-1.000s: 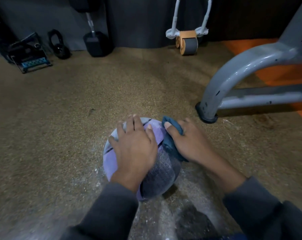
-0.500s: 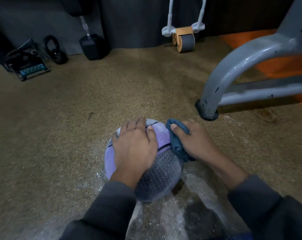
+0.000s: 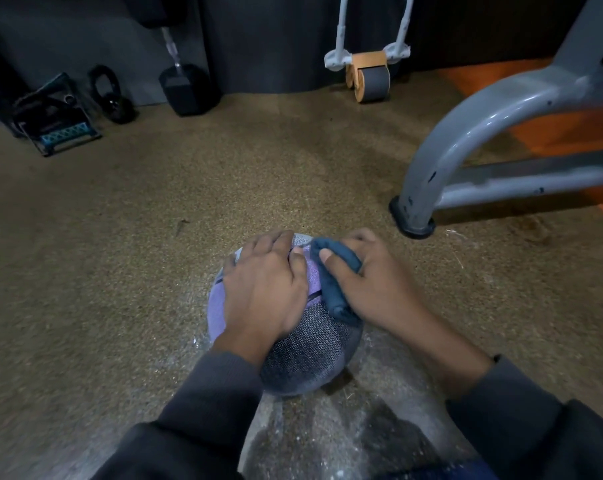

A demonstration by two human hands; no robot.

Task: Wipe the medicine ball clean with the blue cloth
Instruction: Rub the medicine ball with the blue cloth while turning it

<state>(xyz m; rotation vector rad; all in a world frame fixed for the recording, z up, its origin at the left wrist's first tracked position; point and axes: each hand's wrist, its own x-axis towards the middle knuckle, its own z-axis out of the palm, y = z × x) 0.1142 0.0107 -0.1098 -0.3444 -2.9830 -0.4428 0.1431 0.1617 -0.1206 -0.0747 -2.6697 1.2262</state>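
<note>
A purple and grey textured medicine ball (image 3: 307, 355) sits on the speckled brown floor in front of me. My left hand (image 3: 265, 292) lies flat over the ball's top left, fingers spread and pressing it. My right hand (image 3: 372, 282) grips a bunched blue cloth (image 3: 334, 282) and holds it against the ball's upper right side, thumb on top of the cloth. The far side of the ball is hidden by both hands.
A grey metal frame leg (image 3: 428, 188) stands on the floor just right of the ball. Against the far wall are an ab roller (image 3: 367, 77), a black dumbbell (image 3: 185, 88), a kettlebell (image 3: 113, 98) and a small folding stand (image 3: 57, 119). White dust marks the floor (image 3: 379, 427) near me.
My right hand has slid the cloth up and inward over the ball's top right. My left hand has shifted slightly forward on the ball.
</note>
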